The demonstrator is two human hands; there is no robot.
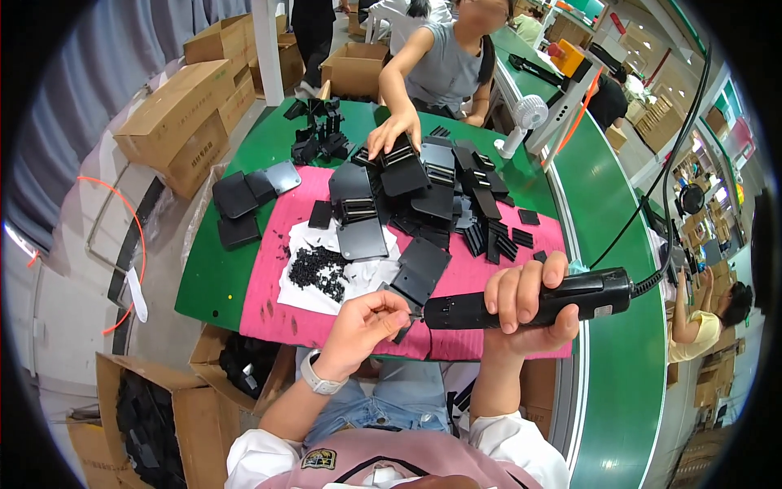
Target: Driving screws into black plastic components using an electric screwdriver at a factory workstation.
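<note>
My right hand (529, 301) is wrapped round a black corded electric screwdriver (464, 310), held level with its tip pointing left. At that tip, the thumb and fingers of my left hand (371, 326) are pinched together; whatever they hold is too small to make out. Just beyond my hands lies a black flat plate-like part (420, 269) on the pink mat (269, 301). Left of it, a heap of small black screws (318, 271) rests on a white cloth (295, 303). A co-worker's hand (397, 134) touches the pile of black parts (405, 175) farther back.
Black plates (238, 232) lie at the table's left. Black brackets (319, 134) are heaped at the back, and a white fan (525, 121) stands back right. Open cardboard boxes (195, 407) with black parts sit lower left. The tool's cable (672, 187) hangs at the right.
</note>
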